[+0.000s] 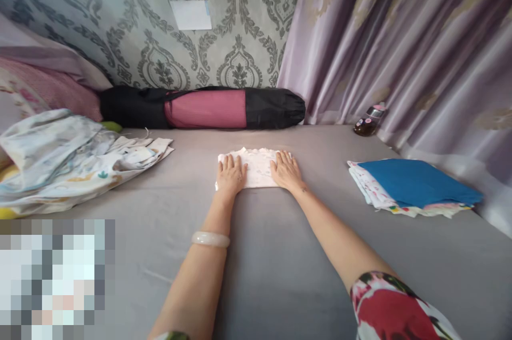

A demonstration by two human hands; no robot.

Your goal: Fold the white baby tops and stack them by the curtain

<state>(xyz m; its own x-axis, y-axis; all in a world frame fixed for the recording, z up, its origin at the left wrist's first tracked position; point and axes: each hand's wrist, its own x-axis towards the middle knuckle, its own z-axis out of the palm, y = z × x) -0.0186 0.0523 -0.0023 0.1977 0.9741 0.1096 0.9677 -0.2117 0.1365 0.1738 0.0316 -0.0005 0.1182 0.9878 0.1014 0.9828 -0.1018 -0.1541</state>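
Note:
A small, pale pink folded cloth point(258, 169) with a faint print and a frilled far edge lies flat on the grey sheet. My left hand point(231, 173) rests flat on its left end, fingers stretched out and pointing away from me. On the right end lies my right hand point(286, 170), palm down with the fingers extended. The cloth's middle shows between the two hands. Whether it is a garment I cannot tell.
To the right sits a stack of folded cloths point(420, 182), a blue one on top. Loose printed cloths point(76, 158) are heaped at left. A black and pink rolled bag point(206, 108) lies along the wall. A dark bottle point(368, 121) leans near the curtain point(340, 36).

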